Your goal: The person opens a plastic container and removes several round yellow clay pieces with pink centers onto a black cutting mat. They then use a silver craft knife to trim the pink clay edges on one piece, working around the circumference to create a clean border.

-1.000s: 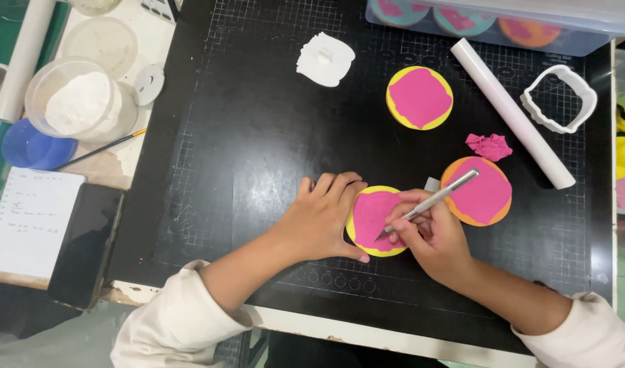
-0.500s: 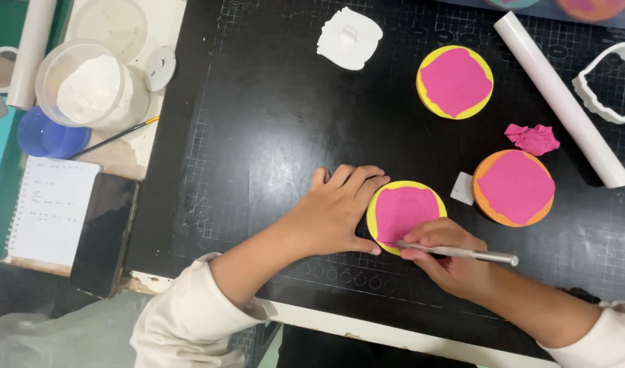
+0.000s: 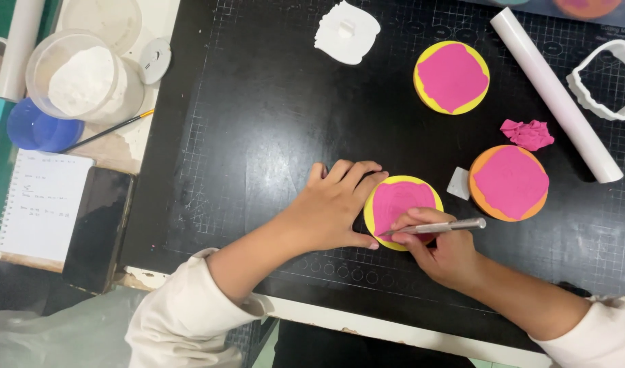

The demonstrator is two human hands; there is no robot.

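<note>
- Head view: the round yellow disc topped with a pink sheet of soft modelling material (image 3: 402, 210) is lying flat on the black gridded cutting mat (image 3: 258, 136) covering the bench, near the front edge, directly between the two hands;
- the left hand (image 3: 333, 204) is resting just left of the disc, its fingers (image 3: 356, 174) spread and curling over the disc's upper-left rim, touching it;
- the right hand (image 3: 442, 249) is sitting at the disc's lower-right, its fingers pressed together and pinching a slim silver craft knife (image 3: 438, 227);
- the knife's long axis is running nearly level, left to right, its tip pointing left onto the pink surface near the disc's lower edge, so the disc is lying left of and above the right fingers;
- both hands are touching the disc; a second disc, orange with pink (image 3: 508, 182), is sitting apart to the right.
</note>
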